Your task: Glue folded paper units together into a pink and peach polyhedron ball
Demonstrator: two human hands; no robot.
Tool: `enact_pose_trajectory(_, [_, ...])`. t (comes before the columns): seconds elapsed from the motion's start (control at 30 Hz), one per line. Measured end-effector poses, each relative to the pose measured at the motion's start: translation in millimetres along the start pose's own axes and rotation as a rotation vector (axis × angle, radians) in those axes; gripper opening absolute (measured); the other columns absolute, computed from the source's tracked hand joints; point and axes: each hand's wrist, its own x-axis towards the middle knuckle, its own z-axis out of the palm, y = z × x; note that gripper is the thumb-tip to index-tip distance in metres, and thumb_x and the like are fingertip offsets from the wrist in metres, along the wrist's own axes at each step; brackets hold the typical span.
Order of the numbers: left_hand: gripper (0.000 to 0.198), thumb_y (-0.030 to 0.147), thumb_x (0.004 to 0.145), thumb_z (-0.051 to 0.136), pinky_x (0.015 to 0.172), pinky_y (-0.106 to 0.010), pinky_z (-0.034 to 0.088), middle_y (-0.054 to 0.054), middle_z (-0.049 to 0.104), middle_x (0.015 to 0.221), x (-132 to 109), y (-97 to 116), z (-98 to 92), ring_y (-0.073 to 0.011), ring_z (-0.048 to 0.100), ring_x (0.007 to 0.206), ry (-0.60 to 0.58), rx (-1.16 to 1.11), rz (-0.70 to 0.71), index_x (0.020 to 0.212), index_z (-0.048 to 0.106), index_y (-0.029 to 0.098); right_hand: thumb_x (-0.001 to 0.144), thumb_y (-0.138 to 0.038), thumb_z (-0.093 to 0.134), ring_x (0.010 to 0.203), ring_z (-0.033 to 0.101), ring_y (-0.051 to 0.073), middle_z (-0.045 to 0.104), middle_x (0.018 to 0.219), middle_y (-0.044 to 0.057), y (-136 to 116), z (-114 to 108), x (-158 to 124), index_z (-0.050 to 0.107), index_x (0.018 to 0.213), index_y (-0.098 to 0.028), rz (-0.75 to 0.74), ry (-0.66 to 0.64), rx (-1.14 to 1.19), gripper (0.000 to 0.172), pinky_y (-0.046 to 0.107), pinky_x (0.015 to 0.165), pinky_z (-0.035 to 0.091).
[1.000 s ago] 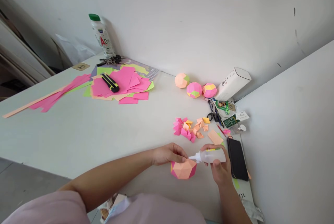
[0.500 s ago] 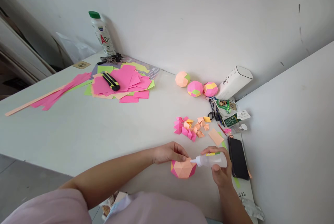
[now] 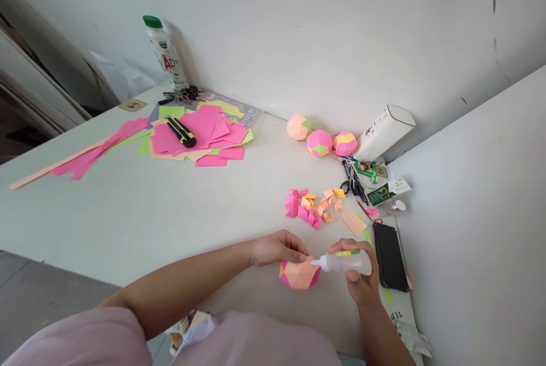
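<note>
Bottom centre of the frame, and the left hand (image 3: pixel 279 249) has its fingers on the top edge of a faceted paper form (image 3: pixel 300 276), peach in front, magenta at the sides! Just to the right, the right hand (image 3: pixel 362 283) grips a whitish squeeze bottle (image 3: pixel 347 263), lying over sideways, its nozzle (image 3: pixel 318 263) aimed left at the form's upper edge; whether the tip touches, I cannot tell. Above the hands, right of centre, folded paper pieces (image 3: pixel 310 216) lie clustered, pink and peach. Higher up, three paper balls (image 3: pixel 319 143) sit close together, and upper left, a box cutter (image 3: pixel 181 132) rests on pink sheets (image 3: pixel 207 130).
</note>
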Motion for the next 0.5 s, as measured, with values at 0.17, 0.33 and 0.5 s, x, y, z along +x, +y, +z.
enact_pose_trajectory(0.17, [0.024,0.034,0.061,0.077,0.077,-0.029,0.046,-0.003,0.072,0.078,-0.8,1.3,0.9,-0.017,0.062,0.078,-0.003,0.014,0.003,0.079,0.074,0.018,0.079,-0.054,0.059,0.085,0.063,0.027,0.065,0.084,0.007,-0.9,1.5,-0.1,0.054,0.099,-0.027,-0.01,-0.001,-0.011,0.034,0.043,0.067,0.051])
enact_pose_trajectory(0.33, [0.026,0.034,0.06,0.078,0.078,-0.03,0.047,-0.004,0.072,0.079,-0.8,1.1,0.6,-0.0173,0.062,0.078,-0.002,0.006,-0.005,0.08,0.075,0.018,0.08,-0.051,0.06,0.085,0.063,0.027,0.066,0.084,0.007,-2.3,1.6,0.3,0.055,0.1,-0.027,-0.024,-0.013,0.001,0.032,0.041,0.067,0.05])
enact_pose_trajectory(0.5, [0.025,0.033,0.06,0.078,0.077,-0.029,0.046,-0.004,0.072,0.079,-1.1,1.7,1.4,-0.0171,0.062,0.078,0.0,0.0,-0.001,0.079,0.075,0.017,0.08,-0.054,0.058,0.086,0.063,0.028,0.066,0.083,0.007,-1.7,1.5,-0.6,0.054,0.1,-0.027,-0.031,0.0,-0.058,0.034,0.043,0.068,0.05])
